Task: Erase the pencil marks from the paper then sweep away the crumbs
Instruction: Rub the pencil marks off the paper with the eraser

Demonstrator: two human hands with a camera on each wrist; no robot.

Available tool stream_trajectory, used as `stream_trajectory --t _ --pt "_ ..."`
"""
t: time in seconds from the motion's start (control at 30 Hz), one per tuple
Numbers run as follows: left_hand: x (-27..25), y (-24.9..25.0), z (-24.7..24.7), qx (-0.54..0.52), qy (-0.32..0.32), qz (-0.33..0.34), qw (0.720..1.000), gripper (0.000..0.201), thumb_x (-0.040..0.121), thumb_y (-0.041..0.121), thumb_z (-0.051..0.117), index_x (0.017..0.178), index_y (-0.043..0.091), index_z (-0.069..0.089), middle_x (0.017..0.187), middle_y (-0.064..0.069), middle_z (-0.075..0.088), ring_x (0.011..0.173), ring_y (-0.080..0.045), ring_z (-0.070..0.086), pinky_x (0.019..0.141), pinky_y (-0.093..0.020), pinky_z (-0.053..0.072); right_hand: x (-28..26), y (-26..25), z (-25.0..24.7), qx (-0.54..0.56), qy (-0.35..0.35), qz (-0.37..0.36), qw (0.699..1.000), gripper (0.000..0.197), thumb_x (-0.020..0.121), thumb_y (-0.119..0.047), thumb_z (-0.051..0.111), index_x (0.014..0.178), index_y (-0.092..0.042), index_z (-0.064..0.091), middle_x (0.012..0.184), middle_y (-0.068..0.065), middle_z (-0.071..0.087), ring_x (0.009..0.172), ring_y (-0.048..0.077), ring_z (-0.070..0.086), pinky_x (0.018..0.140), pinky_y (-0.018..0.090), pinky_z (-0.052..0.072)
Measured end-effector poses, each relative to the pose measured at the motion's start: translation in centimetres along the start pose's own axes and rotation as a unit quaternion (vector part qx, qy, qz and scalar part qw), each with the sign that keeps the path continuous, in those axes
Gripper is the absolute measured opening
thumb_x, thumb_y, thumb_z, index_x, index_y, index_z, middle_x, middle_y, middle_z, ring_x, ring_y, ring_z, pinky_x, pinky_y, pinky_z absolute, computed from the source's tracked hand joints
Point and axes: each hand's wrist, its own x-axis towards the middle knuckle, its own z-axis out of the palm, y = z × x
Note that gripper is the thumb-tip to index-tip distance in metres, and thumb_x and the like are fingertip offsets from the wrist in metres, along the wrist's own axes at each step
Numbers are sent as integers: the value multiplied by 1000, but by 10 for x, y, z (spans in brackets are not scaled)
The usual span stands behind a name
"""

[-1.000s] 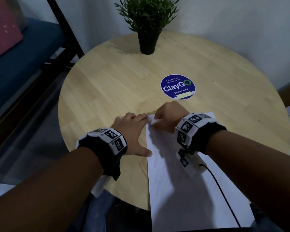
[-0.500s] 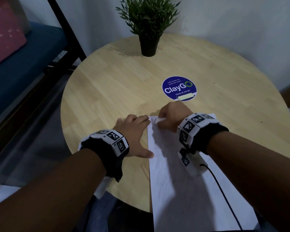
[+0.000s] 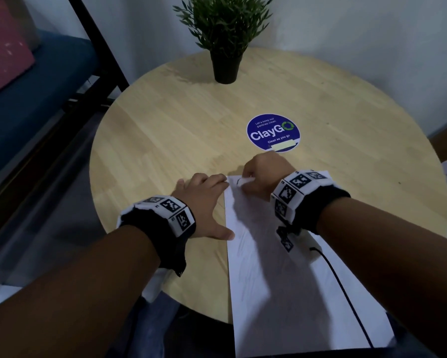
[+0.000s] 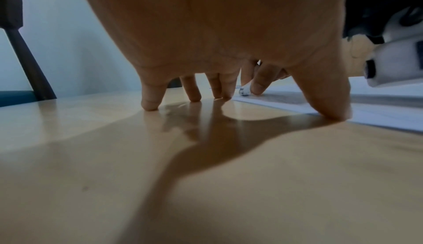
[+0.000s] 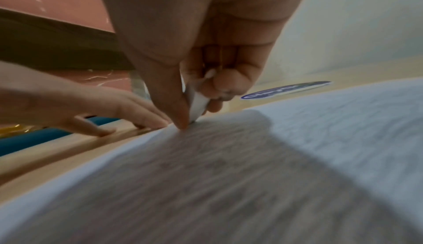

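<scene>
Nearest you, the paper point(image 3: 281, 267) runs off the table point(image 3: 165, 130) edge at 6 o'clock and is cut by the frame, so its near end is out of sight; the pencil marks on it read only as faint grey strokes, blurred in the right wrist view, and no crumbs can be made out. A black cable point(image 3: 346, 293) trails over the sheet toward 5 o'clock. Your left hand point(image 3: 204, 202) sits at 9 o'clock of the sheet, its grip apart: fingers straight and spread, fingertips point(image 4: 150, 106) planted on the wood, thumb on the paper's left edge. Your right hand point(image 3: 263, 177) is at the sheet's far left corner, knuckles up, its grip clamped on a white eraser point(image 5: 198, 105) pinched between thumb and fingers, the tip touching the paper; most of the eraser is hidden inside the fingers. Past your hands, at 12 o'clock, lies a round blue ClayGo sticker point(image 3: 273, 133), and beyond it a potted plant point(image 3: 226, 34) stands near the far rim.
</scene>
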Motion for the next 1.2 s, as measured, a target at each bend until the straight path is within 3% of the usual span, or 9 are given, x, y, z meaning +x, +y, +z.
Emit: stream_trajectory --t 0.13,0.27,0.4,0.6,0.7,0.9,0.97,1.07,1.2 --pt "2 -2 2 -15 8 -4 1000 105 69 69 68 151 27 18 158 16 7 143 -16 9 116 -52 13 -2 -3 6 -25 7 -7 1000 23 84 -25 57 94 -10 72 95 11 68 79 25 58 65 27 37" --pt "2 -1 2 -15 -3 -11 1000 109 70 70 67 154 27 13 159 16 3 144 -16 6 117 -53 10 -2 10 -5 27 12 17 999 25 81 -22 63 102 -13 71 101 9 67 91 26 60 70 27 39" --pt "3 -1 3 -20 6 -10 1000 107 68 69 69 152 27 17 159 17 5 143 -16 8 116 -54 11 -5 -1 6 -14 13 -26 999 27 86 -31 58 99 -11 72 99 10 66 95 28 61 70 27 39" --pt "3 -2 3 -17 -4 -13 1000 109 69 70 67 154 27 13 159 18 1 144 -16 5 117 -55 9 0 6 2 -12 -1 7 1000 23 84 -26 60 82 -4 66 74 9 55 72 27 53 55 26 34" --pt "3 -2 3 -17 -3 -11 1000 108 70 70 67 153 27 14 159 17 2 144 -17 5 117 -54 9 -1 3 3 -40 -21 -9 999 24 88 -30 58 87 -7 66 77 6 51 76 24 52 65 28 34" --pt "4 -2 4 -22 3 -6 1000 107 69 69 68 152 29 16 159 18 3 143 -17 6 116 -55 9 -1 2 4 -44 -19 -43 998 24 85 -30 61 80 -7 65 69 4 47 80 27 56 65 29 34" --pt "4 -2 3 -19 3 -6 1000 106 69 70 67 152 29 15 159 17 4 143 -16 7 116 -55 10 -1 1 4 -41 -12 -40 998 21 85 -30 62 76 -11 65 73 5 52 85 27 59 66 29 34" --pt "3 -2 3 -14 -1 -7 1000 107 70 70 66 153 28 14 159 17 2 144 -16 5 117 -55 9 2 10 -3 -11 11 -30 999 20 83 -24 63 92 -8 71 88 10 61 92 29 59 66 27 33" --pt "2 -2 3 -20 5 -2 1000 103 70 69 67 152 30 18 159 17 5 143 -16 6 116 -54 9 -1 -2 7 -36 -7 -42 998 21 85 -30 62 85 -10 69 85 8 58 86 27 60 66 28 36"
